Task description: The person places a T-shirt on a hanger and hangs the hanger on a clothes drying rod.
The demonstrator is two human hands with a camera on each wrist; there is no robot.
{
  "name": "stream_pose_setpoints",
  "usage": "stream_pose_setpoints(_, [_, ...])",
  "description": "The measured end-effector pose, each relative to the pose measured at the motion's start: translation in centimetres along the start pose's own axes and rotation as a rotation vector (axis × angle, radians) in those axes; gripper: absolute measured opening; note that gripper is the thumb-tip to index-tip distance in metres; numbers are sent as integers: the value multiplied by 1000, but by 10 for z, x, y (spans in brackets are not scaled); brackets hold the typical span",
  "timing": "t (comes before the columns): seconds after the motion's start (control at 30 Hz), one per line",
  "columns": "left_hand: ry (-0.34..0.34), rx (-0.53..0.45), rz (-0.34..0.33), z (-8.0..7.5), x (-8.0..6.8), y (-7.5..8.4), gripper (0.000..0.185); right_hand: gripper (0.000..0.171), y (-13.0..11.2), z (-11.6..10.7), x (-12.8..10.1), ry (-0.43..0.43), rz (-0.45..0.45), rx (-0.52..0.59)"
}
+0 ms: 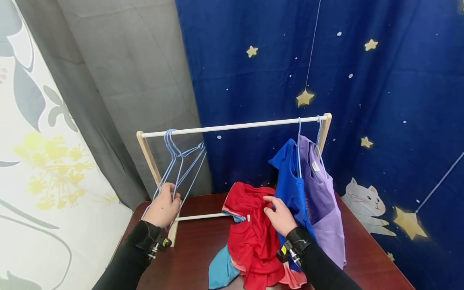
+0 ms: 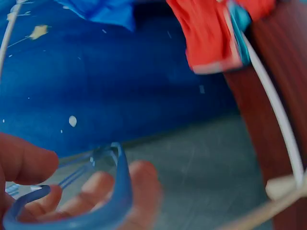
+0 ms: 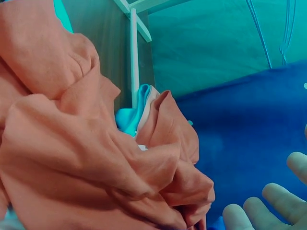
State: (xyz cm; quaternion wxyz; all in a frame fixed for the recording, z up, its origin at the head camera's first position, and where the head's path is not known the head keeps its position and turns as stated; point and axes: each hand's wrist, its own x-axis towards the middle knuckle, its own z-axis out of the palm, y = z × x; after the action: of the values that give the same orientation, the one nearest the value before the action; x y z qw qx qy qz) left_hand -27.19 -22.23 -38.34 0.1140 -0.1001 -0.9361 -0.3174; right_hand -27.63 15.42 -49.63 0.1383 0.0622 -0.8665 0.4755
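Left hand (image 1: 164, 207) curled round a blue hanger (image 1: 181, 167) on the rail (image 1: 232, 127); right hand (image 1: 280, 215) spread on red shirt (image 1: 250, 229). Best unhooked gently, clear of neighbouring hangers.

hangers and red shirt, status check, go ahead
Left hand grips light blue wire hangers on the white rail. Right hand open, touching crumpled red shirt. Nothing blocking.

My left hand (image 1: 164, 209) grips the lower wire of a pale blue hanger (image 1: 181, 165) hooked on the rail. My right hand (image 1: 280, 215) rests on the crumpled red shirt (image 1: 250, 237) heaped on the desk.
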Motion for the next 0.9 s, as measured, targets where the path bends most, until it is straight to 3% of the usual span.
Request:
stream_pose_setpoints(0.1, [-46,-130,-44,6,2,2,38,37,0,1,0,-11,10,32])
stream_pose_setpoints(0.27, [-53,-291,-111,18,4,9,52,37,-1,1,-1,-13,15,51])
stream_pose_setpoints(0.6, [-19,-232,-92,17,3,13,68,34,-2,4,-6,-11,12,66])
stream_pose_setpoints(0.9, [49,-238,-48,7,-2,23,51,34,2,6,-7,-1,33,47])
